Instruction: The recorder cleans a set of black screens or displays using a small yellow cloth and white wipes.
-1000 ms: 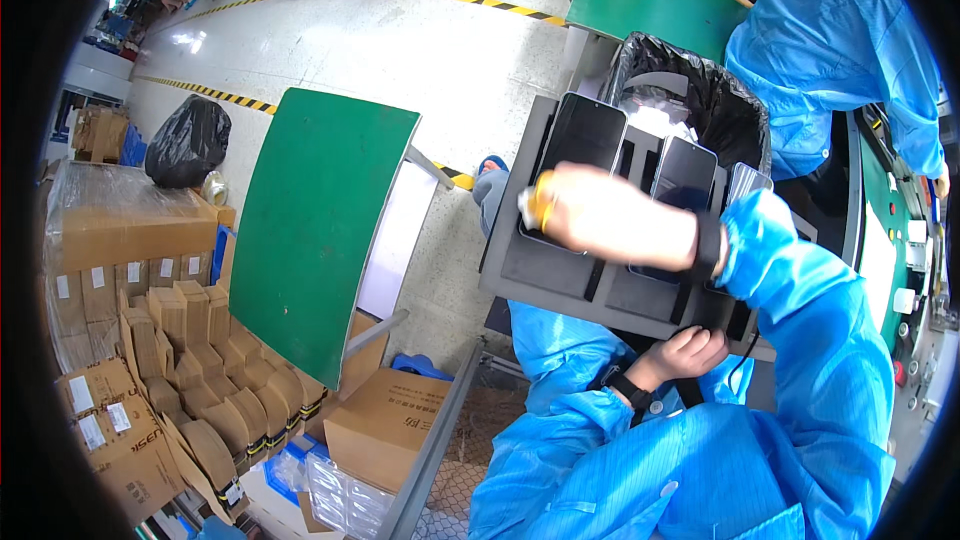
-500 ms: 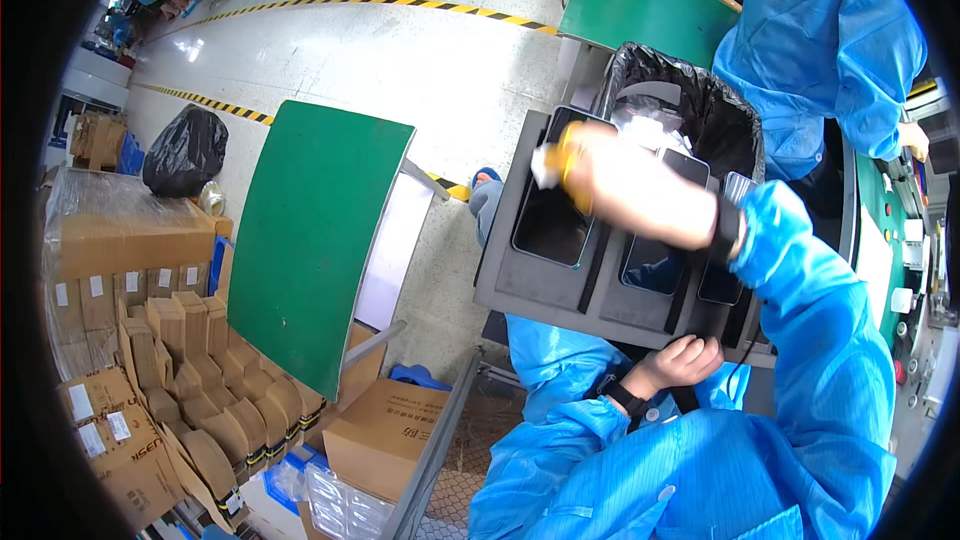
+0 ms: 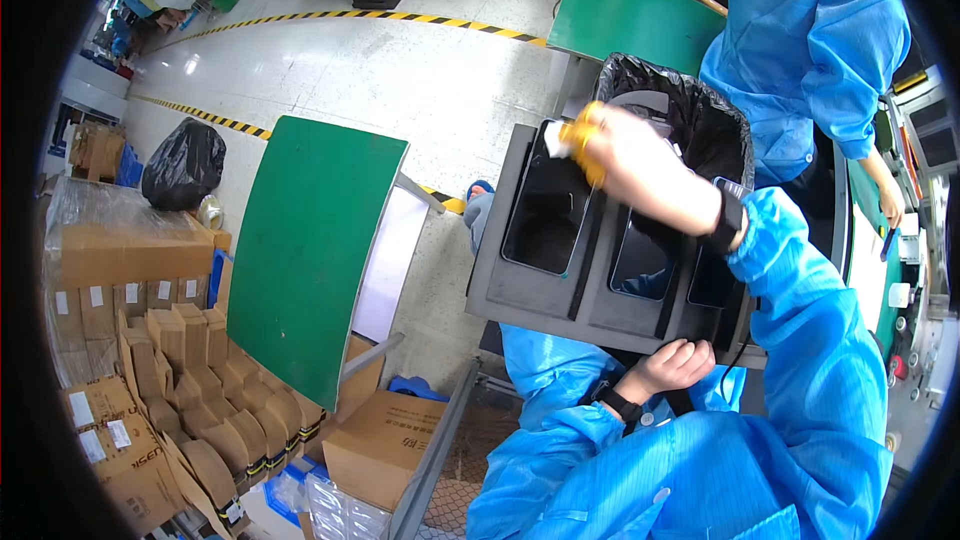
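Note:
A dark grey slotted tray (image 3: 520, 305) lies in front of me, with black-screened phones in its slots. My right hand (image 3: 645, 165) is over the upper end of the left phone (image 3: 545, 230). Its fingertips, in what look like yellow finger cots (image 3: 588, 145), pinch a small white wipe (image 3: 555, 138). Beside it sits the middle phone (image 3: 643, 255), partly under my hand. A right-hand phone (image 3: 712, 280) is mostly hidden by my wrist and sleeve. At the tray's near edge, my left hand (image 3: 675, 368) is closed with curled fingers against the rim.
A bin lined with a black bag (image 3: 735, 135) stands just beyond the tray. Another person in blue (image 3: 810, 60) works at the far right. To the left are a green-topped table (image 3: 315, 250), a cardboard box (image 3: 385, 440) and stacked cardboard inserts (image 3: 215, 390).
My right hand has shifted slightly up and right relative to the left phone, still pinching the white wipe. My left hand stays at the rim. The other person's arm has reached lower.

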`<state>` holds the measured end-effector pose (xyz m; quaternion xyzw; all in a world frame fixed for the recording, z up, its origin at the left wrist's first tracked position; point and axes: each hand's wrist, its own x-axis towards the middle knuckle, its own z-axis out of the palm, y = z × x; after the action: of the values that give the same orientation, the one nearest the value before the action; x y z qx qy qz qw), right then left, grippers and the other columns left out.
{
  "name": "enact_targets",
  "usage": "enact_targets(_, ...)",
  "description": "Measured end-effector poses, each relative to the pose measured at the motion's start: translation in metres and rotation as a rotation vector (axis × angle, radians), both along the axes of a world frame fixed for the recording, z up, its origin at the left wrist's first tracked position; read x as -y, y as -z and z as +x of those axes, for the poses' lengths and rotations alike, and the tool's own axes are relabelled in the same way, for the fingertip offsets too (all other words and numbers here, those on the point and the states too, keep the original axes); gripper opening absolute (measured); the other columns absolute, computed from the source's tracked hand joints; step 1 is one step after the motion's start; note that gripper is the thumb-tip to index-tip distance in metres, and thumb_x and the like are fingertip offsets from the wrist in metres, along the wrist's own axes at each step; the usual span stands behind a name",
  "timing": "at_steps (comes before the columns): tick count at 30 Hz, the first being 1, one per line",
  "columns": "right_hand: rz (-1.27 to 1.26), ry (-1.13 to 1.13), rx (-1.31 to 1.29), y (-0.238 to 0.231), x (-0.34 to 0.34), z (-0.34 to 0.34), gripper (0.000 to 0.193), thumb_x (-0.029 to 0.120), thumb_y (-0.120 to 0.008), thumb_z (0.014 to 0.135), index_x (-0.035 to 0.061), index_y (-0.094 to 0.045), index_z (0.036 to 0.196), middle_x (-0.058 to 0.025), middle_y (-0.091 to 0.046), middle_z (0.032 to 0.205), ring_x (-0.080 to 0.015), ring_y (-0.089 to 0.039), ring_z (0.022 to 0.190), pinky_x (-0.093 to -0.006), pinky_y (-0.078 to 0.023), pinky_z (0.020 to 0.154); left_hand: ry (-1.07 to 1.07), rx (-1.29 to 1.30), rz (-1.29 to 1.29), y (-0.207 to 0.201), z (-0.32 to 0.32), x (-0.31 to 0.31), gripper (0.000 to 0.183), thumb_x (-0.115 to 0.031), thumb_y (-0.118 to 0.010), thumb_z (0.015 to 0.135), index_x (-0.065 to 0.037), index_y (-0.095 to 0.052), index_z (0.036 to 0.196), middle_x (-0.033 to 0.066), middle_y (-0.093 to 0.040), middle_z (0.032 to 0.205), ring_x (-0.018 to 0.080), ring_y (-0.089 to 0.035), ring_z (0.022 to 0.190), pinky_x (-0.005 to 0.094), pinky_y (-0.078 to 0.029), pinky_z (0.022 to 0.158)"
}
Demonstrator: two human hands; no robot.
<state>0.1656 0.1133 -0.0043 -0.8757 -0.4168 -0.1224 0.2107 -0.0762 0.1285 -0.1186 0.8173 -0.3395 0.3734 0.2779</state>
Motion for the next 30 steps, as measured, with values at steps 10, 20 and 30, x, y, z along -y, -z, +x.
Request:
enact_targets(10, 0.032, 0.11, -0.008, 0.022, 0.033, 0.05, 0.025, 0.0, -0.063, 0.075, -0.0013, -0.062, 0.1, -0.0156, -0.054, 0.086, -0.0346, -0.058, 0.081, -0.041, -0.05, 0.074, 0.012, 0.006, 0.002, 0.003, -0.001, 0.004, 0.007, -0.018, -0.06, 0.084, -0.016, -0.064, 0.088, -0.0048, -0.062, 0.091, 0.0088, -0.057, 0.079, 0.0219, -0.049, 0.077)
enact_targets(20, 0.077, 0.169, -0.364, 0.022, -0.006, -0.017, 0.016, 0.007, -0.056, 0.09, -0.0044, -0.061, 0.099, -0.0149, -0.055, 0.081, -0.027, -0.058, 0.068, -0.0377, -0.046, 0.059, 0.007, -0.015, -0.012, 0.0, -0.001, 0.002, 0.009, -0.018, -0.06, 0.081, -0.016, -0.064, 0.089, -0.0056, -0.061, 0.09, 0.0085, -0.057, 0.077, 0.0216, -0.048, 0.076)
enact_targets(30, -0.215, -0.459, -0.069, 0.034, -0.034, -0.057, 0.018, 0.014, -0.057, 0.078, -0.0002, -0.066, 0.083, -0.0094, -0.054, 0.091, -0.0234, -0.053, 0.084, -0.0322, -0.049, 0.075, -0.003, 0.006, -0.021, 0.008, -0.003, 0.006, 0.008, -0.019, -0.057, 0.083, -0.017, -0.064, 0.086, -0.0053, -0.062, 0.091, 0.0075, -0.057, 0.076, 0.0214, -0.048, 0.077)
